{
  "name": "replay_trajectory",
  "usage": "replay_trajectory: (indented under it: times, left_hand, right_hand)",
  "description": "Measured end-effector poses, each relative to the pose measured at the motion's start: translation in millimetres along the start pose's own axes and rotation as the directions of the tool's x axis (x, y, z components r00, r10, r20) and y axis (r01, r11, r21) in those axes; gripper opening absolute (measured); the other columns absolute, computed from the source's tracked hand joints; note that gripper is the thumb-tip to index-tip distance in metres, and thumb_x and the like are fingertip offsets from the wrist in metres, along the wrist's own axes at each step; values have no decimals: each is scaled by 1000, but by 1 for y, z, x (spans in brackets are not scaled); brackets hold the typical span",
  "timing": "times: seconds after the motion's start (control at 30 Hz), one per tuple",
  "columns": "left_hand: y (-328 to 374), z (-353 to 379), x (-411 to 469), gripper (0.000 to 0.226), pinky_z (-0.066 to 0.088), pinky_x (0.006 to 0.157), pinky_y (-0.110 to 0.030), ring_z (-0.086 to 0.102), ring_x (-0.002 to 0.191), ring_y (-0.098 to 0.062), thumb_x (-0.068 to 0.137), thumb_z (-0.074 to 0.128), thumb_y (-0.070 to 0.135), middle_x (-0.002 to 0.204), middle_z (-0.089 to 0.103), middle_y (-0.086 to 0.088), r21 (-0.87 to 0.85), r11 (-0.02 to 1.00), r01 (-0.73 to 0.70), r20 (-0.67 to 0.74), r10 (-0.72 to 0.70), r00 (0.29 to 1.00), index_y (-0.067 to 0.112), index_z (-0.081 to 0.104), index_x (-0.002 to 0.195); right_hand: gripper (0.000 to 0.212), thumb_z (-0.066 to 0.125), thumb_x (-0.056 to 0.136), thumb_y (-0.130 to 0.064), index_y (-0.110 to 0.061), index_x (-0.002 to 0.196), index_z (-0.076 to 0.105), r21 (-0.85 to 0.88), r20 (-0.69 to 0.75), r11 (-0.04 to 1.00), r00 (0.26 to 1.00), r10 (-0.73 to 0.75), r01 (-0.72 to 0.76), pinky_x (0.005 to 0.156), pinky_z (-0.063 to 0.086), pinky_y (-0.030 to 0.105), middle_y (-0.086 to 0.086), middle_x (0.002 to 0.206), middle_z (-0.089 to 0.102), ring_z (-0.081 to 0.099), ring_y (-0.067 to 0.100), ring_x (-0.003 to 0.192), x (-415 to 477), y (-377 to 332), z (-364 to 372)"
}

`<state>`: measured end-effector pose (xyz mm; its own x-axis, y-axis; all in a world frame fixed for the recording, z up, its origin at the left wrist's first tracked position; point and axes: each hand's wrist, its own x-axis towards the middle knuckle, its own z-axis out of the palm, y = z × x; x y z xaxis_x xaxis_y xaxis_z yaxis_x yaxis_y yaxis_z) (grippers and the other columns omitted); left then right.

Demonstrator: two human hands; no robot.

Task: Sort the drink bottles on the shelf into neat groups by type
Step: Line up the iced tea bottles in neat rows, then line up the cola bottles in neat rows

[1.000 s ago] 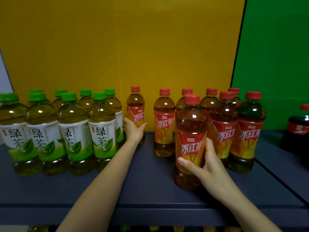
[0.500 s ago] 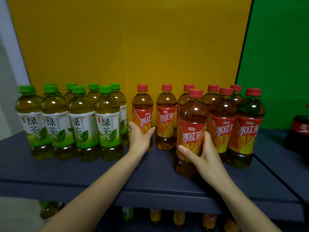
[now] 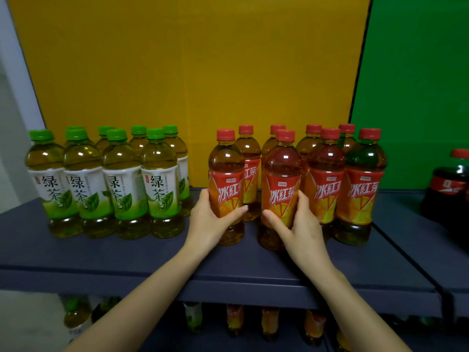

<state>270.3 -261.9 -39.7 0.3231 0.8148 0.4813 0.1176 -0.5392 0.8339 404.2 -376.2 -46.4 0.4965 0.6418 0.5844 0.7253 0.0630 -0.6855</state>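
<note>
On the dark shelf (image 3: 127,252) several green-capped green tea bottles (image 3: 119,184) stand packed in two rows at the left. Several red-capped iced red tea bottles (image 3: 327,184) stand at the centre and right. My left hand (image 3: 210,222) grips the lower half of the leftmost front red tea bottle (image 3: 225,171). My right hand (image 3: 299,224) grips the red tea bottle beside it (image 3: 281,174), which stands slightly forward of the front row. Both bottles are upright on the shelf.
A dark cola bottle (image 3: 449,189) with a red cap stands on the adjoining shelf at the far right. Yellow and green panels back the shelf. More bottles (image 3: 236,321) sit on a lower shelf below the front edge.
My left hand has pulled its red tea bottle forward from the back row to the front. My right hand has pushed its bottle back toward the row. The view has pulled back.
</note>
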Motion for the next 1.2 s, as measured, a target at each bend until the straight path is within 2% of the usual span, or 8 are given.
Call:
replay_trajectory:
  times: [0.1, 0.27, 0.4, 0.5, 0.73, 0.93, 1.1, 1.2]
  left_hand:
    - [4, 6, -2, 67, 51, 91, -32, 59, 104, -10, 62, 81, 40, 113, 62, 6, -1, 1000, -22, 23, 22, 999, 21, 48, 117]
    - [3, 5, -7, 51, 49, 96, -33, 57, 107, -3, 68, 77, 42, 115, 59, 13, -78, 997, 2, 187, 13, 982, 40, 46, 108]
    - [-5, -3, -8, 54, 47, 84, -12, 53, 112, -6, 77, 73, 30, 123, 51, 2, -18, 996, -83, 211, 85, 974, 25, 46, 124]
    - [-3, -4, -6, 55, 47, 76, -4, 54, 108, -5, 77, 72, 22, 120, 52, 4, -22, 995, -101, 216, 104, 971, 19, 45, 125]
    - [2, 6, -1, 49, 50, 74, -8, 57, 92, 7, 73, 76, 18, 101, 56, 17, -90, 993, -80, 203, 97, 974, 23, 45, 112]
    - [-2, 11, 1, 49, 52, 85, -19, 61, 99, -6, 73, 76, 20, 111, 61, 2, -61, 995, -83, 195, 93, 976, 19, 48, 113]
    - [-4, 11, 1, 56, 46, 96, -31, 55, 113, -14, 76, 74, 27, 122, 57, 0, 103, 985, -137, 188, 116, 975, 12, 48, 124]
    - [-1, 5, -10, 56, 36, 96, -23, 46, 117, -14, 80, 70, 23, 125, 51, -6, 237, 930, -279, 26, 281, 959, 7, 45, 127]
  right_hand:
    - [79, 62, 78, -49, -11, 138, 28, -59, -11, 998, 1000, 15, -16, 92, 42, 26, 4, 131, 52, 52, 20, 119, -2, -1, 0]
    - [83, 61, 78, -53, -13, 142, 26, -238, -83, 971, 996, -33, 13, 99, 39, 33, 1, 137, 45, 43, 17, 127, -10, -3, -2]
    - [82, 59, 79, -54, -16, 141, 21, -236, -93, 971, 996, 1, -24, 94, 44, 33, 4, 135, 46, 46, 19, 124, -15, -1, -1]
    - [76, 56, 84, -50, -14, 142, 22, -249, -83, 968, 996, -17, -4, 97, 42, 34, 5, 138, 43, 44, 20, 126, -15, -1, -1]
    - [67, 56, 86, -44, -11, 139, 33, -326, -157, 945, 986, -51, -3, 89, 48, 38, 7, 132, 47, 53, 25, 118, -11, 0, 1]
    - [64, 63, 84, -39, -7, 135, 43, -344, -238, 939, 969, -73, -14, 91, 49, 37, 10, 126, 58, 58, 25, 114, -10, 4, 6]
    - [61, 61, 86, -39, -10, 137, 41, -306, -217, 952, 974, -59, -11, 93, 50, 38, 6, 129, 57, 61, 21, 109, -11, 4, 4]
    - [47, 58, 89, -33, -16, 131, 48, -220, -182, 975, 983, -40, -1, 88, 52, 36, -1, 123, 60, 62, 8, 91, -14, 4, -9]
